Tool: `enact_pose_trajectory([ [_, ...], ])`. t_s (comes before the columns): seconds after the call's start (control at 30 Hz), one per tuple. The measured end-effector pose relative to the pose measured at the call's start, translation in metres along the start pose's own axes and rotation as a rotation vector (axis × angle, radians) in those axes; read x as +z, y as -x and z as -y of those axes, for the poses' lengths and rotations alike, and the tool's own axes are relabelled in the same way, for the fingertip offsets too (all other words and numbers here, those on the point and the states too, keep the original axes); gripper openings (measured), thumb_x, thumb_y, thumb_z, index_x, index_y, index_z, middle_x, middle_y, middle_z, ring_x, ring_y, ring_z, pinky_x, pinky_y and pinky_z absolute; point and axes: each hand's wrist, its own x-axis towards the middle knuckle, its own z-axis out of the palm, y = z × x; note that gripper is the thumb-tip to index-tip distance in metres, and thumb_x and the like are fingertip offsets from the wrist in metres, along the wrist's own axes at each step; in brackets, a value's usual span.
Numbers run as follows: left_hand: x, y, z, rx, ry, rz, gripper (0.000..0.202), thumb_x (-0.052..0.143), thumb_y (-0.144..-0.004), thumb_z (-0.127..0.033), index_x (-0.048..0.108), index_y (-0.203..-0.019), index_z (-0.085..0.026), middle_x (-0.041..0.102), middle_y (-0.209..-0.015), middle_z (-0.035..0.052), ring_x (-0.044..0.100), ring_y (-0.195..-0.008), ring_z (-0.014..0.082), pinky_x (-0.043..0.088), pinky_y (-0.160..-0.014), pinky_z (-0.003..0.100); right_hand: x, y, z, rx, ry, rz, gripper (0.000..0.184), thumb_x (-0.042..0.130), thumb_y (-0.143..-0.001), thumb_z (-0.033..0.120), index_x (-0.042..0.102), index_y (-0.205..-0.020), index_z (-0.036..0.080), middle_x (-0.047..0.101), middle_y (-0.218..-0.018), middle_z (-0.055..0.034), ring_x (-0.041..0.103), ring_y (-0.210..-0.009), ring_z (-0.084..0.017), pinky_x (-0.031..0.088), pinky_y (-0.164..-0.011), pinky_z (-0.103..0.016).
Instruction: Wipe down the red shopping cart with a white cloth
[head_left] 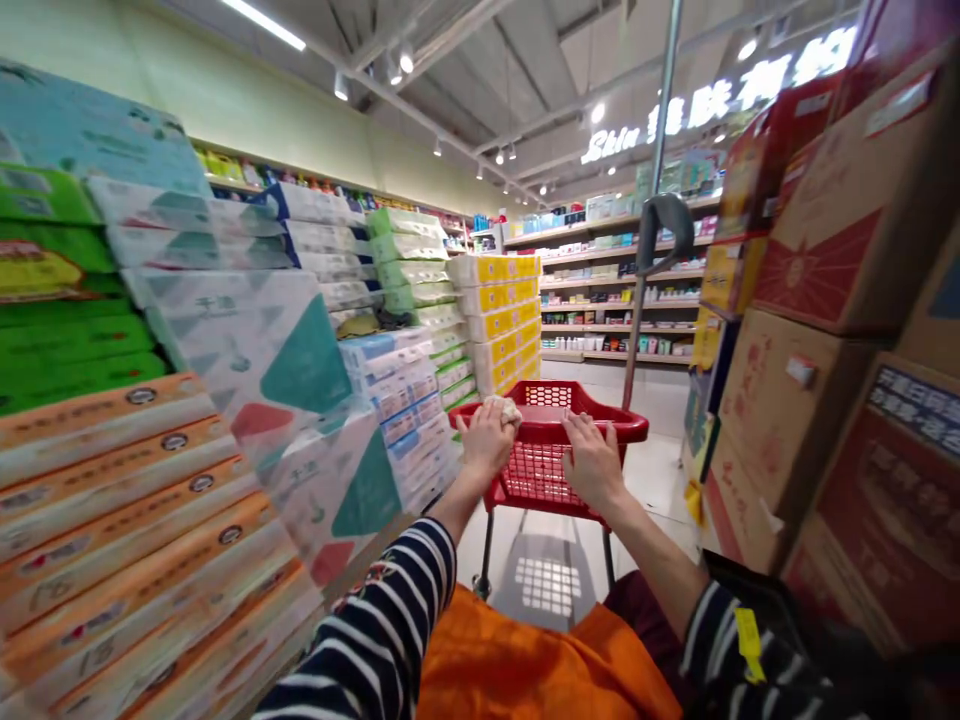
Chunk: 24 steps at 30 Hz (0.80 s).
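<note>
A red plastic shopping cart (544, 478) with a mesh basket stands right in front of me. My left hand (486, 440) lies at the left part of its near rim, fingers closed on a crumpled whitish cloth (511, 411). On the right part of the same rim rests my right hand (594, 465), fingers stretched forward and thumb apart, with nothing seen in it. The undersides of both hands are hidden. A tall metal pole (634, 340) with a grey loop-shaped fitting (664, 235) rises by the cart's right corner.
Stacked tissue packs line the left side, including orange packs (142, 520), white-and-teal packs (255, 350) and yellow packs (499, 310). Cardboard boxes (787, 420) are piled high close on my right. Shelves with small goods (615, 328) stand at the back, beyond the white floor (660, 480).
</note>
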Motion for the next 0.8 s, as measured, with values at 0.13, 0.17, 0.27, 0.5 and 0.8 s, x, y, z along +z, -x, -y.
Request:
enact_pose_trajectory([
  [0.13, 0.012, -0.002, -0.047, 0.173, 0.062, 0.032, 0.044, 0.035, -0.086, -0.046, 0.048, -0.124, -0.029, 0.043, -0.137, 0.0018, 0.036, -0.125, 0.0232, 0.01, -0.108, 0.055, -0.006, 0.001, -0.003, 0.009, 0.017, 0.014, 0.05, 0.043, -0.074, 0.014, 0.05, -0.123, 0.012, 0.046, -0.133, -0.0122, 0.037, -0.124, -0.026, 0.014, -0.104, -0.05],
  [0.17, 0.012, -0.003, -0.048, 0.191, 0.063, 0.036, 0.043, 0.035, -0.086, -0.045, 0.049, -0.123, -0.029, 0.044, -0.136, 0.0016, 0.038, -0.124, 0.0229, 0.01, -0.108, 0.055, -0.008, 0.001, -0.006, 0.019, 0.025, 0.007, 0.049, 0.042, -0.074, 0.014, 0.051, -0.123, 0.012, 0.046, -0.133, -0.0125, 0.037, -0.124, -0.026, 0.014, -0.104, -0.051],
  [0.27, 0.007, -0.009, -0.025, 0.114, 0.037, 0.015, 0.037, 0.038, -0.086, -0.039, 0.052, -0.118, -0.028, 0.05, -0.131, 0.0009, 0.044, -0.118, 0.0219, 0.011, -0.108, 0.054, -0.014, 0.0, -0.02, 0.085, 0.037, -0.028, 0.047, 0.041, -0.075, 0.014, 0.053, -0.12, 0.011, 0.048, -0.131, -0.0134, 0.037, -0.124, -0.027, 0.013, -0.103, -0.052],
  [0.5, -0.009, -0.026, 0.039, -0.11, 0.021, -0.018, 0.035, 0.034, -0.088, -0.028, 0.052, -0.115, -0.015, 0.054, -0.124, 0.0081, 0.051, -0.109, 0.0272, 0.023, -0.101, 0.054, -0.017, 0.003, -0.033, 0.171, 0.011, -0.024, 0.046, 0.041, -0.074, 0.014, 0.053, -0.119, 0.01, 0.05, -0.129, -0.0133, 0.036, -0.124, -0.027, 0.012, -0.104, -0.053],
  [0.8, 0.015, -0.001, -0.069, 0.396, 0.075, 0.088, 0.036, 0.038, -0.088, -0.037, 0.049, -0.121, -0.032, 0.043, -0.137, 0.0012, 0.034, -0.127, 0.022, 0.014, -0.106, 0.059, -0.017, 0.003, -0.02, 0.136, 0.002, -0.005, 0.048, 0.039, -0.075, 0.011, 0.051, -0.121, 0.01, 0.046, -0.132, -0.0125, 0.034, -0.126, -0.026, 0.012, -0.104, -0.053],
])
